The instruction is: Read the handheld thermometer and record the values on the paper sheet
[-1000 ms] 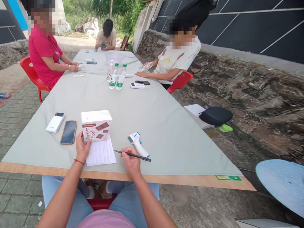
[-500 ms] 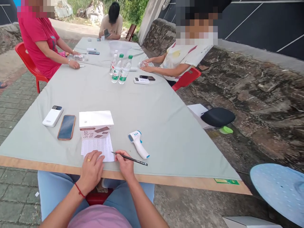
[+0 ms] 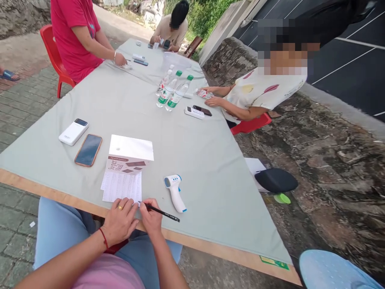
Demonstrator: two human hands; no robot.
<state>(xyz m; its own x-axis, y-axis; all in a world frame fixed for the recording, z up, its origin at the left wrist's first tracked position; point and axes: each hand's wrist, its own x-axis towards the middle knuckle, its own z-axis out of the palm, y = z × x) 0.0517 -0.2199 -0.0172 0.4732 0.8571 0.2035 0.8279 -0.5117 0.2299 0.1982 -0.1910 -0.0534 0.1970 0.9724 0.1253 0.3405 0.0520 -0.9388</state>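
Note:
My right hand [image 3: 152, 216] pinches a slim black pen [image 3: 165, 212], its tip near the lower right corner of the printed sheets [image 3: 122, 186]. Beside it, my left hand [image 3: 122, 218] lies with fingers stretched over the bottom edge of the sheets, wearing a ring. The two hands are close together at the table's front edge. A folded white and brown card box [image 3: 130, 150] stands over the top of the sheets. To the right of the sheets lies a white and blue infrared thermometer [image 3: 175, 193].
Left of the sheets lie a phone [image 3: 88, 150] and a white power bank [image 3: 73, 132]. Several water bottles [image 3: 177, 94] stand mid-table on the grey cloth [image 3: 216, 192]. Co-workers sit along both sides and at the far end. A blue chair or stool [image 3: 327, 269] is at lower right.
My view has tilted. Both hands have come closer together, and the left has slid down to the sheets' lower edge. The co-worker on the left has shifted a hand on the table.

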